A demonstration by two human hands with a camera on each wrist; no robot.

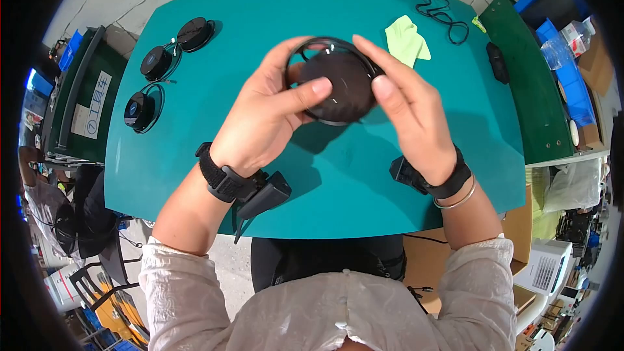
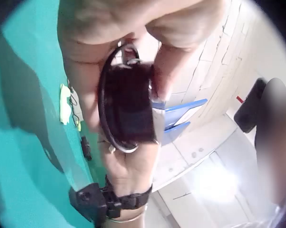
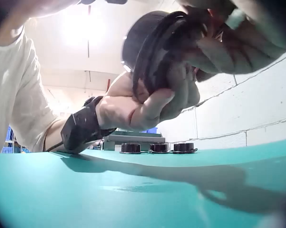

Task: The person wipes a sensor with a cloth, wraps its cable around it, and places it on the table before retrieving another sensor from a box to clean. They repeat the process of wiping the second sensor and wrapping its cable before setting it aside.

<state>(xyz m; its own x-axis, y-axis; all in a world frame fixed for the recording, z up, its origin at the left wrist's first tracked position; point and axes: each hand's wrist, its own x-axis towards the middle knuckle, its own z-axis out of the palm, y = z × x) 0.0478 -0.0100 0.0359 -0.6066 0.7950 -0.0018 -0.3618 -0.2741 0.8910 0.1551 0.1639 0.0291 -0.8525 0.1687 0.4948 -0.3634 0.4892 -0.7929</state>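
Observation:
Above the table, both hands hold up a round black puck-shaped device (image 1: 344, 94) with a black cable (image 2: 102, 102) looped around its side. My left hand (image 1: 257, 114) grips the device from the left, thumb across its flat face and fingers beneath. At the right rim, my right hand (image 1: 416, 107) pinches the cable between thumb and fingers, its index finger stretched along the upper edge. The right wrist view shows the device (image 3: 140, 42) tilted, with the cable around it and the fingers of both hands close together.
Three similar black devices with cables lie at the table's (image 1: 195, 182) left: a near one (image 1: 136, 112), a middle one (image 1: 155, 64) and a far one (image 1: 194, 34). A yellow-green cloth (image 1: 406, 40), a loose black cable (image 1: 442, 13) and a black object (image 1: 497, 63) lie right.

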